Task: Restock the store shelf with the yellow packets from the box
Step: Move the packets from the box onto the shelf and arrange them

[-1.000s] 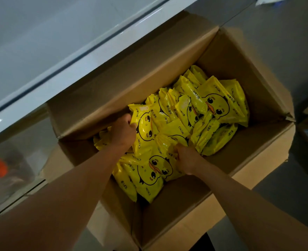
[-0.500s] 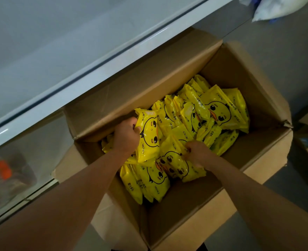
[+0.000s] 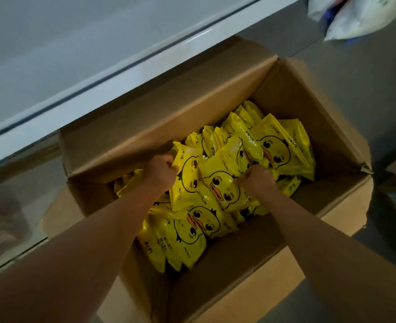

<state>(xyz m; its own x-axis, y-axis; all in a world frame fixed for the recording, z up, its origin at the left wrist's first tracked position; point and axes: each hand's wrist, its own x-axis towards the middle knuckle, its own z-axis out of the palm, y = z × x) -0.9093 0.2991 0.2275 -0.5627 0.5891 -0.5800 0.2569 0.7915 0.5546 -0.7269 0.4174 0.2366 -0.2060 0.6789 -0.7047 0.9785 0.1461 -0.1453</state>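
Head view: yellow packets [image 3: 273, 145] marked "Ckok" are gripped by curled fingers of left hand [image 3: 160, 171] and right hand [image 3: 257, 178] inside cardboard box [image 3: 215, 264], beside white shelf edge [image 3: 122, 75].

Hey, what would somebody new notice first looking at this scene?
Bright yellow packets printed with cartoon duck faces, heaped inside an open cardboard box at the middle of the view. Next, the left hand and right hand reaching in, each gripping a packet. A white shelf edge runs diagonally above the box.
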